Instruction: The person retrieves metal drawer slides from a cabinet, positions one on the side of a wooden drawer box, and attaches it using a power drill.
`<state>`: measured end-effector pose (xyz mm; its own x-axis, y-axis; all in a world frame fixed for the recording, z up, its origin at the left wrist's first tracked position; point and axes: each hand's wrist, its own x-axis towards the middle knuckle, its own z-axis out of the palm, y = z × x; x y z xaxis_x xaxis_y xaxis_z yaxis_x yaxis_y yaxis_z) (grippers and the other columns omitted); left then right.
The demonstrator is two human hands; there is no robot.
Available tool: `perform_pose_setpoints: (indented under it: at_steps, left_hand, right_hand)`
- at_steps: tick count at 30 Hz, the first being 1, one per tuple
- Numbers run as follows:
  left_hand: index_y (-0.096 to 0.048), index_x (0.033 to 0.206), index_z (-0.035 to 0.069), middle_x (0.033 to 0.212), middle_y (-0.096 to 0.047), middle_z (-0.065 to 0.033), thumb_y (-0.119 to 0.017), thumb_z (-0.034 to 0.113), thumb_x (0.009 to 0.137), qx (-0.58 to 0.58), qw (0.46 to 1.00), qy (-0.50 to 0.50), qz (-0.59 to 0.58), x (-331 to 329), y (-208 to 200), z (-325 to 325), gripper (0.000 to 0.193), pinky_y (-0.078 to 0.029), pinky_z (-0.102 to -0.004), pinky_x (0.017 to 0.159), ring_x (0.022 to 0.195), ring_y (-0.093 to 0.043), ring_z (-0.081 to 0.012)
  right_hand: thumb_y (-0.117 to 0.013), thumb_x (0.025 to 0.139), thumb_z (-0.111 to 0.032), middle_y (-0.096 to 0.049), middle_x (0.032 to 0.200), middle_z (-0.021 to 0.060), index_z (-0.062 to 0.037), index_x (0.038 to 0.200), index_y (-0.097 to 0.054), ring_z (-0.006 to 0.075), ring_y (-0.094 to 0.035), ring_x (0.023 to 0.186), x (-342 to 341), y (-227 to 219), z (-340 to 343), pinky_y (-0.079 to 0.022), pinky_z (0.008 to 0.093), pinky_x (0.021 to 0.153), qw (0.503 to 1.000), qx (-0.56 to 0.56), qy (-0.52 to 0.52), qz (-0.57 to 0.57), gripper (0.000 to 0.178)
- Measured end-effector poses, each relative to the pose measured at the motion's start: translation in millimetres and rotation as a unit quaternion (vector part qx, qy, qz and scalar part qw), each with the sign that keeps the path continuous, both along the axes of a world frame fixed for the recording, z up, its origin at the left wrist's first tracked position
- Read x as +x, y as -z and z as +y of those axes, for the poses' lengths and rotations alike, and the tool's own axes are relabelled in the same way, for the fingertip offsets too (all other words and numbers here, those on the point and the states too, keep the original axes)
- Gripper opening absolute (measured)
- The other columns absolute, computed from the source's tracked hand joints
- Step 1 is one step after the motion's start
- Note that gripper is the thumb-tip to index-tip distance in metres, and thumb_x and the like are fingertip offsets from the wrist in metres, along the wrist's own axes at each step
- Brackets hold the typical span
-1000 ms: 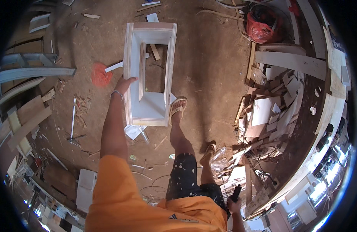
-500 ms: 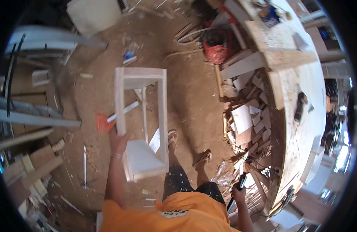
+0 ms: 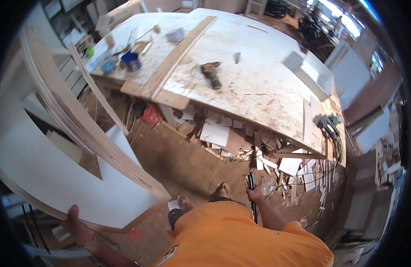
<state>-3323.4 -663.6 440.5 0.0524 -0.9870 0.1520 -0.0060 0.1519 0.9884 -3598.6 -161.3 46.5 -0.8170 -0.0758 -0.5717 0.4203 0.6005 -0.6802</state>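
My left hand [image 3: 78, 228] is closed on the edge of a wooden frame unit [image 3: 92, 196] with white panels and bare wood edges. The unit is tilted and fills the left side of the view, close to the camera. At my right side, my right hand [image 3: 255, 194] grips a slim black stick-like tool [image 3: 251, 180], held upright; its exact kind does not show. A cordless drill [image 3: 211, 74] lies on the large white-topped workbench [image 3: 259, 95] in front of me, out of reach of both hands.
A blue cup [image 3: 131, 61] and a long board [image 3: 185, 53] sit on the bench. Near its right end are a white open box [image 3: 319, 75] and a dark power tool [image 3: 328, 127]. White offcuts [image 3: 214, 133] and cables litter the floor underneath. A red machine [image 3: 151, 115] stands beside the bench.
My view has swung right toward the workbench. The frame unit now looms larger and tilted at the left, still in my left hand. My right hand keeps hold of the black tool.
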Motion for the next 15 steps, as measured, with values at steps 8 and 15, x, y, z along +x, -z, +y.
perform_pose_setpoints:
  at_steps: [8, 15]
  left_hand:
    - [-0.052, 0.122, -0.011, 0.107, -0.06, -0.016, -0.07, 0.014, 0.075, -0.073, 0.956, 0.261, 0.115, -204.5, -47.2, 63.2, 0.056, -0.05, -0.0392, 0.09, 0.099, -0.059, -0.0278]
    - [-0.055, 0.114, -0.009, 0.104, -0.06, -0.0114, -0.07, 0.007, 0.076, -0.088, 0.879, 0.411, 0.224, -458.6, -43.7, 227.4, 0.044, -0.051, -0.0353, 0.084, 0.091, -0.061, -0.0222]
  right_hand:
    - [-0.064, 0.078, -0.016, -0.056, 0.059, 0.0058, -0.0043, 0.076, -0.061, 0.0177, -0.054, 0.045, 32.3, 44.0, 134.6, -0.045, 0.0338, 0.045, 0.988, -0.002, 0.155, -0.02, 0.012]
    - [-0.063, 0.079, -0.014, -0.055, 0.06, 0.0049, -0.0037, 0.079, -0.062, 0.0164, -0.053, 0.046, 46.6, 33.7, 178.6, -0.042, 0.0335, 0.044, 0.952, -0.041, 0.299, -0.046, 0.011]
